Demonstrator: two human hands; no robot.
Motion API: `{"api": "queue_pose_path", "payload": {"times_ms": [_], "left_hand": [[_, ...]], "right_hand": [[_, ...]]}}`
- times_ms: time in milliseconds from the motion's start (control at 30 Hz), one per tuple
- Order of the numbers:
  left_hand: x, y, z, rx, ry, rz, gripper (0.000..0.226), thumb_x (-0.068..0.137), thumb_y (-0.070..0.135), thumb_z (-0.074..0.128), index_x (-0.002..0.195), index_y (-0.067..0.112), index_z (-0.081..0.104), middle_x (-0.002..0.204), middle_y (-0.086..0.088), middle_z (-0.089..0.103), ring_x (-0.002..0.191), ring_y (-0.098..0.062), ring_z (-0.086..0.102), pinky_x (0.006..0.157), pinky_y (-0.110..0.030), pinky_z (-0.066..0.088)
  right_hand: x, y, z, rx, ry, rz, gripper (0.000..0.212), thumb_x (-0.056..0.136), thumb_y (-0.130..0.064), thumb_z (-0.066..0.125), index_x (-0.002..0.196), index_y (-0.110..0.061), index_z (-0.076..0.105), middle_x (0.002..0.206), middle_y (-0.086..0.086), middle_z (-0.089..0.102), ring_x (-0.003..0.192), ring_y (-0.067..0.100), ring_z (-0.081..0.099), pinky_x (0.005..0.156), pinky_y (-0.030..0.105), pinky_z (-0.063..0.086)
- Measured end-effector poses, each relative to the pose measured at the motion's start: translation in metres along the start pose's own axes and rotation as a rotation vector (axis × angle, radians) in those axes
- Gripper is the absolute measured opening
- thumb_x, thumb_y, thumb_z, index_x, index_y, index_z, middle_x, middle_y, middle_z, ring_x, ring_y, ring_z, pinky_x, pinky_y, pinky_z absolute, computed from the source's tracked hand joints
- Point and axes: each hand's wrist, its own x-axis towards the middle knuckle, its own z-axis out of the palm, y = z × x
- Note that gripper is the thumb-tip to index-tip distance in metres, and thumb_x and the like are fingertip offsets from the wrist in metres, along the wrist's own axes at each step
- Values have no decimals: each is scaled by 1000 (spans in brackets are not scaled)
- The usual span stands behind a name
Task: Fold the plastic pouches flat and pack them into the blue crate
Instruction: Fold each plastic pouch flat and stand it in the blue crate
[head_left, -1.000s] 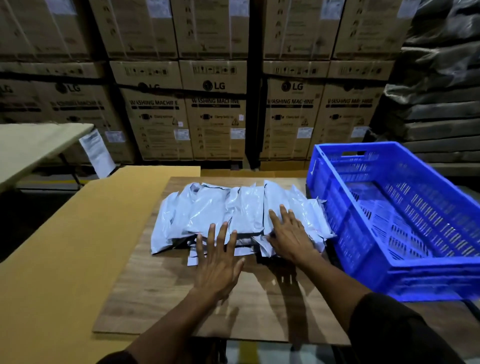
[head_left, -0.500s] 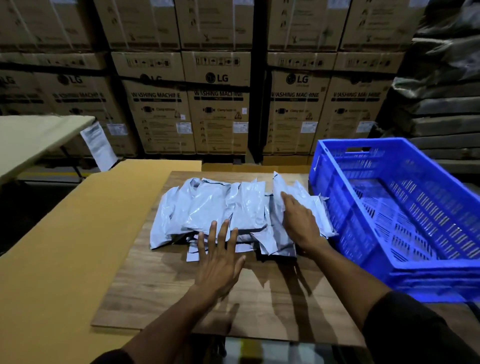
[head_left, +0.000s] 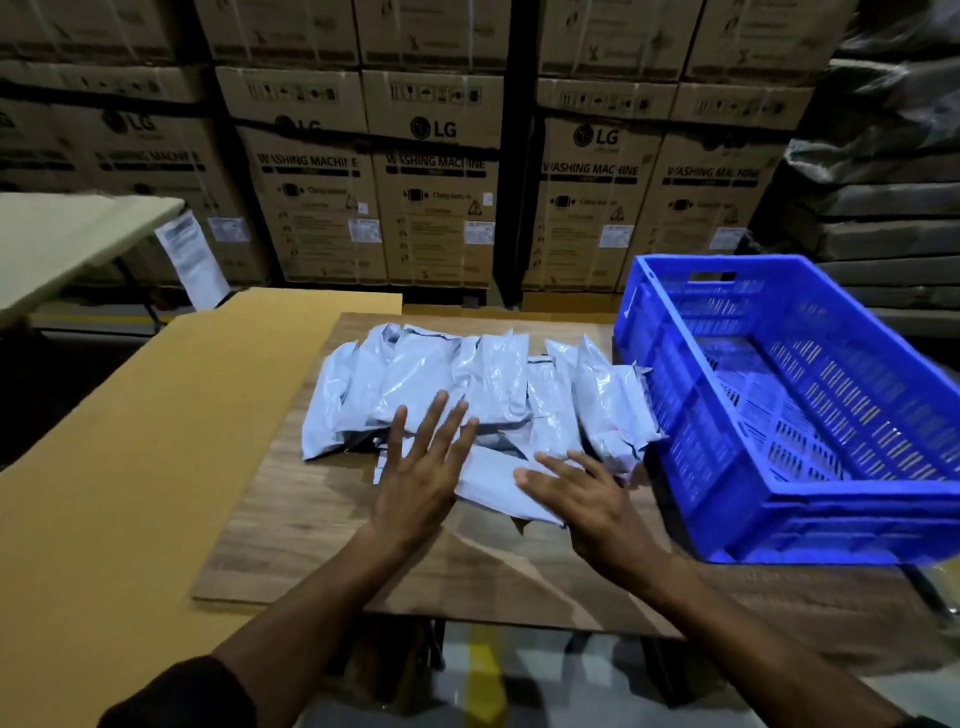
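our left hand and right hand lie flat, fingers straight, on one pouch between them. it lies sideways; the blue crate is nearer our right.

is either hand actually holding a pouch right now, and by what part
Nothing is gripped. The left hand and right hand lie flat, fingers straight, on a loose pouch in front of the pile.

Blue crate cut off at right
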Motion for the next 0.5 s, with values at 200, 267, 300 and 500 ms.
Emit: {"api": "queue_pose_path", "payload": {"times_ms": [200, 267, 300, 500], "left_hand": [[-58, 24, 22, 8, -316, 151, 70, 81, 7, 37, 151, -1, 42, 160, -19, 37, 152, -34, 26, 121, -52, 20], [-72, 39, 28, -18, -393, 98, 67, 85, 7, 30, 149, -1, 45, 160, -20, 36, 151, -35, 29, 119, -51, 21], [-78, 44, 29, -40, -424, 65, 66, 85, 7, 30, 148, -1, 47, 160, -20, 36, 150, -35, 30, 117, -51, 22], [-92, 60, 22, -186, -570, -41, 74, 80, 27, 42, 150, 2, 43, 159, -18, 39, 145, -34, 41, 115, -49, 21]], "right_hand": [[-32, 0, 10, -101, -200, -75, 54, 106, -6, 20, 139, -23, 58, 151, -6, 49, 140, 26, 45, 106, 49, 37], [-45, 1, 13, -140, -362, -77, 53, 96, -11, 34, 144, -26, 51, 155, -6, 44, 143, 27, 41, 105, 52, 35], [-50, 0, 15, -144, -438, -69, 60, 88, -15, 39, 146, -27, 48, 156, -6, 41, 144, 27, 40, 105, 53, 34], [-70, -8, 17, -93, -651, 119, 56, 85, -32, 43, 141, -31, 47, 148, -3, 52, 135, 26, 51, 106, 46, 37]]}}
